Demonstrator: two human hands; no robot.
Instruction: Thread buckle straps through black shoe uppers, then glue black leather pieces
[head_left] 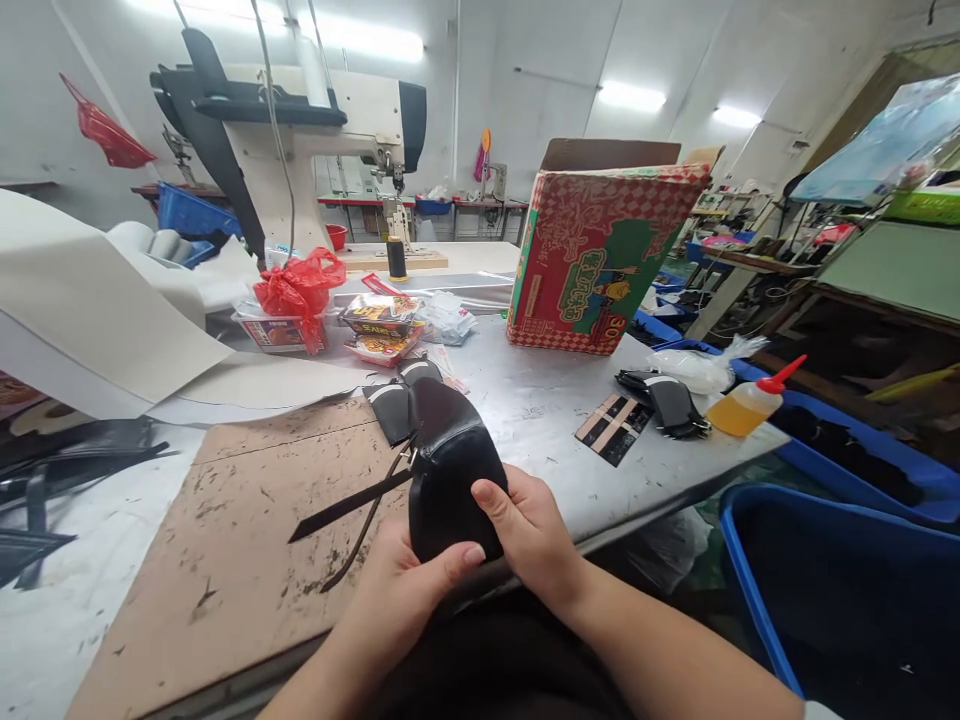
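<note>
A glossy black leather piece with thin straps, which looks like a shoe upper [457, 490], is held up between my two hands over the front of the table. My left hand [424, 575] grips its lower left edge, thumb lying across the front. On the right edge, my right hand [532, 525] closes with its thumb pressed on the leather; the fingers behind are hidden. One strap [349, 505] sticks out to the left, above a brown cardboard sheet [247, 510]. Just behind the held piece lie more black leather pieces [390, 410] with pale strips.
A sewing machine [330, 120] stands at the back, with a black thread spool [397, 260]. A red printed carton [592, 260] is on the metal table. To the right are stacked black pieces [671, 400], a glue bottle [746, 408] and a blue bin [757, 570].
</note>
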